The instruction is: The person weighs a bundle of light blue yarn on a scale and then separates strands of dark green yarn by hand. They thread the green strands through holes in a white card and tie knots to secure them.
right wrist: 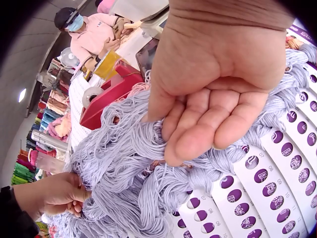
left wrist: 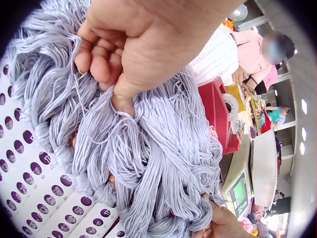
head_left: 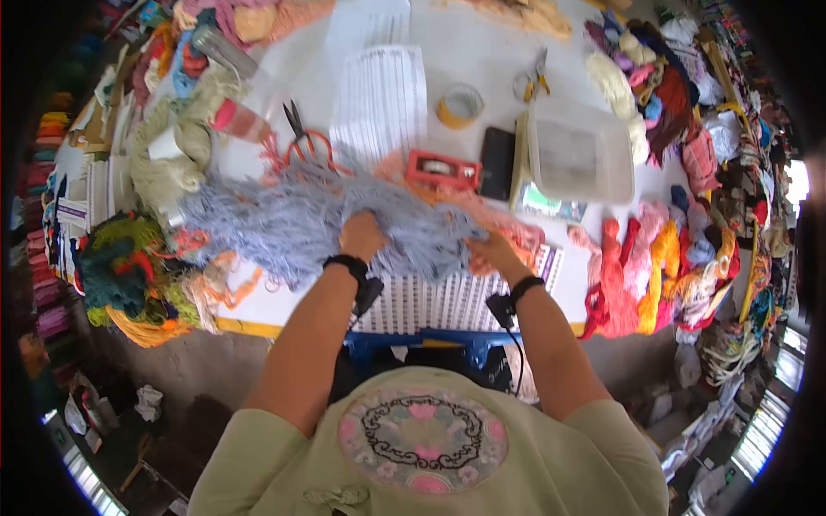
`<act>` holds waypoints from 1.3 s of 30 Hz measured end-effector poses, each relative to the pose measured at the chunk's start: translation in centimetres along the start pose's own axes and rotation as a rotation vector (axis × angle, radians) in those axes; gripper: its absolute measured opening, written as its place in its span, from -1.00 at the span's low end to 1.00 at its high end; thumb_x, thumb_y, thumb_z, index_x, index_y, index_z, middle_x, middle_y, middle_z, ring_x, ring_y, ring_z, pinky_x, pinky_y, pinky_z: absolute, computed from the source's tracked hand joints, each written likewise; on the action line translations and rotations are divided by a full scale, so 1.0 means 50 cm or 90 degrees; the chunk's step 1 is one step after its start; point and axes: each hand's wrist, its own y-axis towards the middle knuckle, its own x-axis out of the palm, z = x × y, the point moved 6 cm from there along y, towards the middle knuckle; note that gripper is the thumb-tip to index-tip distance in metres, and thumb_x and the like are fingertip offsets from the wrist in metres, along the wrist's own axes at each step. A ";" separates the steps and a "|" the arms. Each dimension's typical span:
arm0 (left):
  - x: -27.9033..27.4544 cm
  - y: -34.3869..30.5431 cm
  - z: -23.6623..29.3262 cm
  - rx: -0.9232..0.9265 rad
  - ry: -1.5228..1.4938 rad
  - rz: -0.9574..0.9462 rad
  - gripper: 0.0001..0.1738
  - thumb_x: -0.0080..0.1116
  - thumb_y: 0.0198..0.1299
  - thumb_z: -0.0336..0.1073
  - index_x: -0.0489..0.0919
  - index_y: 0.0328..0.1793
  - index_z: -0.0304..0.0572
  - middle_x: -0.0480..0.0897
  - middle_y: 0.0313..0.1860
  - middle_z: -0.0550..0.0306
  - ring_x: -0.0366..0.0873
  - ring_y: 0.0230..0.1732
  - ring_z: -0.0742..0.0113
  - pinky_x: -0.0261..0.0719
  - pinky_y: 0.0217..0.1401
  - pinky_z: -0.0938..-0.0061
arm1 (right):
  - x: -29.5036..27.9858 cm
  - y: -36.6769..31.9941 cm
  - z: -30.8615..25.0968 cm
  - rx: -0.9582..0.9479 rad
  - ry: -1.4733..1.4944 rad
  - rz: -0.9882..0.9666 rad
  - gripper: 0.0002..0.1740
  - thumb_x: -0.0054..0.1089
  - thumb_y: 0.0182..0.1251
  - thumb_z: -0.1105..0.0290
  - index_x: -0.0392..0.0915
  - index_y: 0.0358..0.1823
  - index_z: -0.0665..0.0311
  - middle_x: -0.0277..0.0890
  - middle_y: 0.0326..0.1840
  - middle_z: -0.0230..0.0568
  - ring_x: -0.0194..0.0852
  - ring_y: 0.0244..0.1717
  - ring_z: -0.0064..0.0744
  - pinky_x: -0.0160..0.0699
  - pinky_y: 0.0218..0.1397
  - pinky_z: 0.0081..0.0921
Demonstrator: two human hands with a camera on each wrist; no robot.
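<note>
A wide heap of pale blue-grey thread skeins (head_left: 284, 219) lies across the front of the table. The left hand (head_left: 363, 236) is in the middle of the heap; in the left wrist view this hand (left wrist: 133, 49) pinches strands between thumb and curled fingers. At the heap's right end is the right hand (head_left: 497, 254). Seen in the right wrist view, the right hand (right wrist: 213, 99) has its thumb against a looped skein (right wrist: 148, 144) and its fingers bent around the edge of it. Under the skeins lie white cards with purple ovals (left wrist: 49, 198).
Behind the heap are orange-handled scissors (head_left: 308, 148), a red tape dispenser (head_left: 442, 170), a black phone (head_left: 497, 163), a clear plastic box (head_left: 581, 155) and printed sheets (head_left: 379, 99). Coloured yarn bundles (head_left: 632, 267) lie right, more yarn (head_left: 120, 267) left. A masked person (right wrist: 94, 37) is across the table.
</note>
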 end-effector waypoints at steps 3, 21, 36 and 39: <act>-0.001 0.008 0.000 0.020 0.023 -0.016 -0.37 0.51 -0.23 -0.11 0.59 -0.04 -0.35 0.63 -0.04 -0.24 0.58 0.05 -0.13 0.57 0.08 0.17 | 0.003 -0.012 -0.014 0.029 -0.034 -0.005 -0.46 0.31 0.19 -0.02 0.53 -0.47 0.43 0.59 -0.58 0.00 0.60 -0.66 -0.26 0.60 -0.64 -0.45; -0.004 0.006 0.007 0.016 0.059 0.009 -0.35 0.54 -0.21 -0.08 0.60 -0.05 -0.39 0.64 -0.09 -0.28 0.59 0.03 -0.16 0.56 0.08 0.19 | 0.184 -0.128 0.093 -0.119 -0.099 -0.175 -0.75 0.15 0.29 0.35 0.51 -0.07 0.33 0.62 -0.37 -0.24 0.62 -0.36 -0.43 0.58 -0.25 -0.58; -0.005 -0.005 0.011 0.074 0.071 0.070 -0.38 0.50 -0.19 -0.11 0.57 -0.05 -0.38 0.66 -0.20 -0.26 0.62 -0.08 -0.16 0.57 -0.01 0.19 | 0.069 -0.014 -0.041 -0.366 0.081 0.085 -0.69 -0.03 0.34 0.53 0.39 0.10 0.27 0.63 -0.23 -0.21 0.63 -0.32 -0.50 0.52 -0.24 -0.59; -0.009 -0.050 -0.004 0.101 -0.049 0.083 -0.49 0.43 -0.08 -0.18 0.52 -0.03 -0.27 0.66 -0.29 -0.17 0.64 -0.17 -0.12 0.58 -0.09 0.23 | 0.069 -0.011 -0.057 -0.335 0.061 0.136 -0.74 -0.02 0.31 0.48 0.43 0.02 0.27 0.66 -0.32 -0.23 0.67 -0.44 -0.46 0.49 -0.37 -0.58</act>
